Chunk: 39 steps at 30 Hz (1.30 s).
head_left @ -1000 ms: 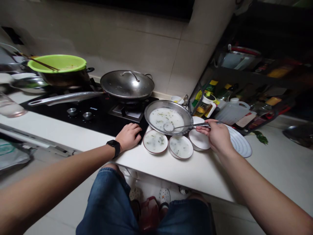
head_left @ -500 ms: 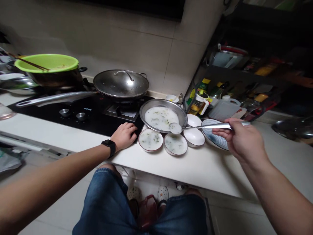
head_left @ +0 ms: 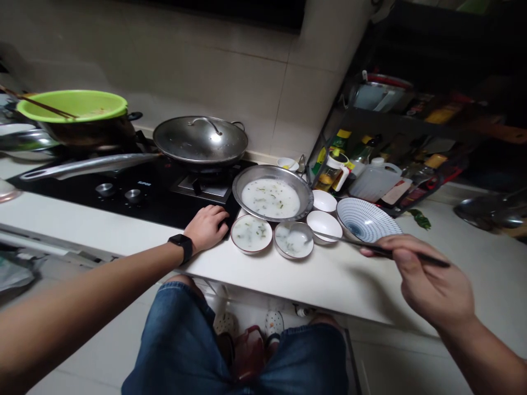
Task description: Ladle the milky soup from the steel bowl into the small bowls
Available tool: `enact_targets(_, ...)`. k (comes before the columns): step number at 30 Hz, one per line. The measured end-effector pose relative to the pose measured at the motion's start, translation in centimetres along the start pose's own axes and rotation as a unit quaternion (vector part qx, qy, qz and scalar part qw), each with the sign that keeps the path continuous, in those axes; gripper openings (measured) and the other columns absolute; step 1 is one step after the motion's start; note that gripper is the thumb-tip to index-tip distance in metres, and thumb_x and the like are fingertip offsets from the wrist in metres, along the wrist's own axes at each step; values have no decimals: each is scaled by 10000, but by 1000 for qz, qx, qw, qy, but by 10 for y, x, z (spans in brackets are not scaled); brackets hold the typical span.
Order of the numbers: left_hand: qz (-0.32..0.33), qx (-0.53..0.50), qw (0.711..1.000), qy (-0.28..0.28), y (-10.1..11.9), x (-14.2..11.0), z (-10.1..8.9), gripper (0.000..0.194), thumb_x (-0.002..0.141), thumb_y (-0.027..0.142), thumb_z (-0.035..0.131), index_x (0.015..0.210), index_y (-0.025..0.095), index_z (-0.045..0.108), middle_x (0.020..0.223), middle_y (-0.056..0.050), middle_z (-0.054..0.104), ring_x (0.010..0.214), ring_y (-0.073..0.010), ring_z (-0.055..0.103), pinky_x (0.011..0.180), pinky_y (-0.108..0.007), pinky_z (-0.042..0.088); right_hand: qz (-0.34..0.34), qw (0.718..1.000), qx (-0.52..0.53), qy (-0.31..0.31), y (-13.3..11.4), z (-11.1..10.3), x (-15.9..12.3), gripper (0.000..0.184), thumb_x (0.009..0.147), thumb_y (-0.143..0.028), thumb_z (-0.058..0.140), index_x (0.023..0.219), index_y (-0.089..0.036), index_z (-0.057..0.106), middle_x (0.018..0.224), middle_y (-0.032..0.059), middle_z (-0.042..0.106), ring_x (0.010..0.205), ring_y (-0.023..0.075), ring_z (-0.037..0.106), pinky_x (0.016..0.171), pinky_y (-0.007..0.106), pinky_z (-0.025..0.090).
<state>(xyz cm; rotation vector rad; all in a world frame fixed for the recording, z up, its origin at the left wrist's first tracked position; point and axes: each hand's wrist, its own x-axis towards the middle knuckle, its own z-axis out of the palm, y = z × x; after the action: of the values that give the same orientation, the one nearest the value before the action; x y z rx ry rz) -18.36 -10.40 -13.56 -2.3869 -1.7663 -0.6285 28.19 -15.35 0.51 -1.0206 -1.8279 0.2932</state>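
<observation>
Right hand (head_left: 432,280): fingers closed around ladle (head_left: 349,242) near dark end of handle, thumb alongside, over right part of bench (head_left: 255,274). Ladle slanting left, scoop within rim of second bowl (head_left: 294,259), near front edge of bench; contact with soup inside, can't tell. Left hand (head_left: 208,227): palm down at front right corner of hob (head_left: 164,211), fingers together, slightly bent, nothing gripped. Just right of it, first bowl (head_left: 252,252), soup with green bits, right beside second bowl. Next along, white bowl (head_left: 324,226), bare inside; similar back bowl (head_left: 324,199) behind it. Behind soup bowls: steel basin (head_left: 307,200) of milky soup, by right edge of hob. Right of white bowls, patterned bowl (head_left: 374,216). Toward back right of bench, white jug (head_left: 374,181) on rack. On hob: wok under domed lid (head_left: 200,142); farther left, green tub (head_left: 111,104) atop pot (head_left: 90,134), chopsticks (head_left: 45,105) across rim.
</observation>
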Motion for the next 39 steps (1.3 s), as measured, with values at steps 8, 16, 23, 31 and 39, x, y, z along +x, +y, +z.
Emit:
enact_targets(8,-4,-15,1000,2,0,0,0,316,944,268,525,1134,186,763,1185,-120,726,1107,-305,619,988,-475,501,-238,969,-66,-14,6,23,33,212,982,-124,625,1108,-249,743,981,68,790,919,218,775,838,346,634)
enact_targets(16,-7,-15,1000,-6,1,1,-1,309,948,265,524,1136,190,758,1186,-115,726,1096,-298,622,972,-474,508,103,991,85,20,62,113,72,355,1016,-575,586,1056,-235,677,842,42,769,766,233,798,792,414,672)
enact_targets(23,-6,-18,1000,-4,0,1,0,309,954,265,528,1143,181,758,1190,-120,723,1101,-299,621,973,-473,502,342,907,217,115,54,129,91,129,990,-282,615,886,-223,568,637,0,702,576,189,769,584,297,677)
enact_targets(31,-4,-11,1000,0,0,0,1,311,956,269,519,1137,188,759,1194,-114,726,1105,-295,623,982,-464,502,398,861,280,150,34,105,97,117,938,-91,524,900,-195,563,618,-3,667,539,178,758,559,267,671)
enact_targets(39,-2,-6,1000,0,-1,0,1,330,951,287,507,1133,194,766,1196,-126,727,1109,-304,630,986,-480,513,370,867,271,196,28,51,86,150,910,-86,558,837,-210,600,589,-33,648,520,162,745,543,255,669)
